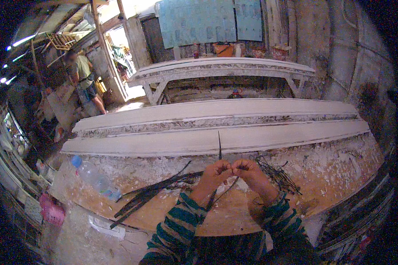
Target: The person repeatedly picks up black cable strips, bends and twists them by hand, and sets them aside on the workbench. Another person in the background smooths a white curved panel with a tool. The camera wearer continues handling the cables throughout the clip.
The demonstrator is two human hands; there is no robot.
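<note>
Black, slender, tapering strip (220, 145) in the pinched left fingers (224, 165), the right fingers' (240, 165) grasp unclear.

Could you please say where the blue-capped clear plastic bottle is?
At the left of the head view, the bottle lies on its side, beside the long flat black strips.

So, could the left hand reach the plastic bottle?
Probably yes: only flat-lying dark strips seem to lie between the left hand and the plastic bottle, though that hand seems busy pinching.
</note>
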